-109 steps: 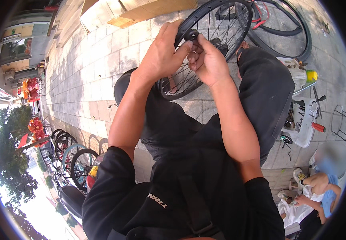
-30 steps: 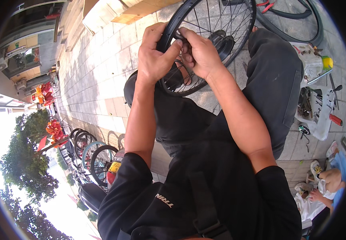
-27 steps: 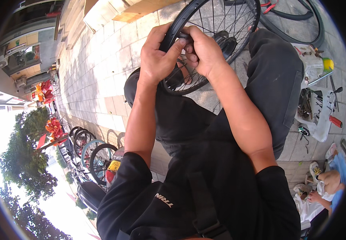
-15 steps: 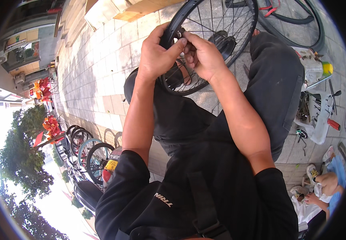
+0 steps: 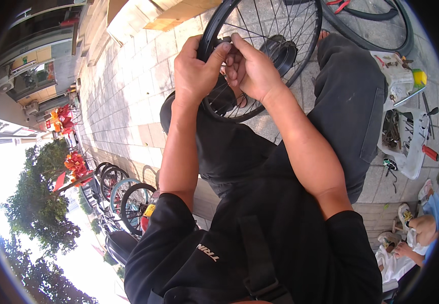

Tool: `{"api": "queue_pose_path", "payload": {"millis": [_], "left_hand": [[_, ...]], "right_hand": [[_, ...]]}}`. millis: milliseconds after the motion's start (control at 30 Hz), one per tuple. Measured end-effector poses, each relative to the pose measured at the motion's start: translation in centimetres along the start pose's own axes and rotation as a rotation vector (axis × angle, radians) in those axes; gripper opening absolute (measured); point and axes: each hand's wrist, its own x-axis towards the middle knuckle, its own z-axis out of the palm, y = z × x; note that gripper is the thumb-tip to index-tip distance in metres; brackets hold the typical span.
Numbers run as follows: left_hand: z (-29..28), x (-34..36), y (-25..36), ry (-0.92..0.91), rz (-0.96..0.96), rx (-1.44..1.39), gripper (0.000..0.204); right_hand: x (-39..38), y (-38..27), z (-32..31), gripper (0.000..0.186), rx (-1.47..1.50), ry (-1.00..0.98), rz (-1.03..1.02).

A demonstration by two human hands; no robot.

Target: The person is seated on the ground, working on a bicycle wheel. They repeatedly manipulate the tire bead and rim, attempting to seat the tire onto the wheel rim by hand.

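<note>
Evidently, the bicycle wheel (image 5: 282,55) is the item in hand, located in front of the person, between the right trouser leg (image 5: 351,86) and the left trouser leg (image 5: 232,147), above the paving (image 5: 128,76). The left hand (image 5: 194,73) has its grip closed around the near part of the rim (image 5: 213,31), fingers outside, thumb toward the inner side – presumably to keep the wheel from turning. The right hand (image 5: 256,71) is at the same spot, thumb and fingers bent and narrowly spaced beside a small dark piece (image 5: 223,40); whether it pinches that piece cannot be told. The spread legs likely serve as a steadying frame. The white tool tray (image 5: 413,158) and red-handled tool (image 5: 430,153) lie to the right, apparently for easy reach.

Differences noted: in the oldest frame, a round black part stood out between the hands; now only the small dark piece shows there, and whether it is the same part cannot be confirmed. Against the frame just before, the two thumb tips are farther apart – the right thumb sits higher – while the left hand remains on the rim.
</note>
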Motion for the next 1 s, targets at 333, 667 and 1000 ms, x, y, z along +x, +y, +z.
{"api": "queue_pose_path", "payload": {"millis": [333,667,1000], "left_hand": [[0.4,-0.6,-0.2,0.081,0.09,0.092,0.039],[-0.2,-0.9,-0.7,-0.003,0.028,-0.02,0.039],[-1.2,-0.3,-0.4,-0.099,-0.008,-0.008,0.03]], "right_hand": [[0.3,0.0,0.8,0.036,-0.014,0.045,0.002],[0.0,0.1,0.2,0.033,-0.14,-0.029,-0.113],[-2.1,-2.4,1.6,0.036,-0.378,0.199,-0.288]]}}
